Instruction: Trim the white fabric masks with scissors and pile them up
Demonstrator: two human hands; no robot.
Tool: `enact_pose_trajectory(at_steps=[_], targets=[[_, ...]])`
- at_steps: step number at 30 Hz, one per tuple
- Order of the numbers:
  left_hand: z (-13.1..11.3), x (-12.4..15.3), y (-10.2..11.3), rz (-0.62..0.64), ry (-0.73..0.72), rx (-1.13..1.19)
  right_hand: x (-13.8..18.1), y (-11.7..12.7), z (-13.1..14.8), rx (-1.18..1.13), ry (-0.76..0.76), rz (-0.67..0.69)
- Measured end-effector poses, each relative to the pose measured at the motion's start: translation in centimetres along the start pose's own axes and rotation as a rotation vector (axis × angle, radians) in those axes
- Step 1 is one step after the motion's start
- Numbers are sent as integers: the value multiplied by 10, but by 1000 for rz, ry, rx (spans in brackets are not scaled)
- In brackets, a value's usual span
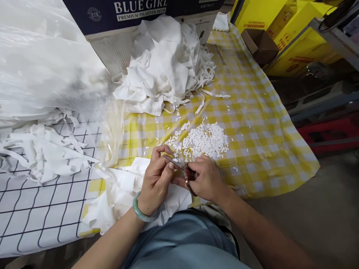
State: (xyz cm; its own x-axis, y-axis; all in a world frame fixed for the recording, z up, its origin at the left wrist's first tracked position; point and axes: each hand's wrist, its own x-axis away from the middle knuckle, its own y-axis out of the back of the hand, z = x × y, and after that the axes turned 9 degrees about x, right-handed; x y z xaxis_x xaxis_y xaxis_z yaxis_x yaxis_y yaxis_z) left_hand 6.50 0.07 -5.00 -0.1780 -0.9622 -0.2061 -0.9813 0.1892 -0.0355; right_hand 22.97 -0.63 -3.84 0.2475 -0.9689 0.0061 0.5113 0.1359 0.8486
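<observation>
My right hand point(206, 179) is closed round the reddish handles of a pair of scissors point(183, 172). The blades point left toward my left hand point(155, 179), which wears a green bangle point(141, 212). Its fingers pinch something small at the blade tips that I cannot make out. Both hands hover above a white cloth point(123, 194) on my lap and the table's near edge. Just beyond them lies a heap of small white cut pieces point(206, 141) on the yellow checked tablecloth point(260, 138).
A big pile of white fabric strips point(165, 63) sits at the back against a Blue Girl beer carton point(117, 22). More white strips point(42, 153) lie on a black-grid cloth at left, under clear plastic sheeting point(36, 56). Yellow boxes point(294, 37) stand at right.
</observation>
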Motion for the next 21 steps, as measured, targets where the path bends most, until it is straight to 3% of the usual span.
enact_pose_trajectory(at_steps=[7, 11, 15, 18, 21], targets=[[5, -7, -3, 24, 31, -37, 2, -5, -16, 38, -173, 54], [6, -8, -4, 22, 51, -46, 1, 2, -24, -272, -326, 86], [-8, -10, -1, 148, -4, -25, -7, -1, -12, -687, -157, 46], [-30, -23, 21, 230, -43, -101, -23, -9, 6, -839, -94, 74], [-57, -37, 67, 258, 36, -149, -47, -7, 20, -890, -96, -8]])
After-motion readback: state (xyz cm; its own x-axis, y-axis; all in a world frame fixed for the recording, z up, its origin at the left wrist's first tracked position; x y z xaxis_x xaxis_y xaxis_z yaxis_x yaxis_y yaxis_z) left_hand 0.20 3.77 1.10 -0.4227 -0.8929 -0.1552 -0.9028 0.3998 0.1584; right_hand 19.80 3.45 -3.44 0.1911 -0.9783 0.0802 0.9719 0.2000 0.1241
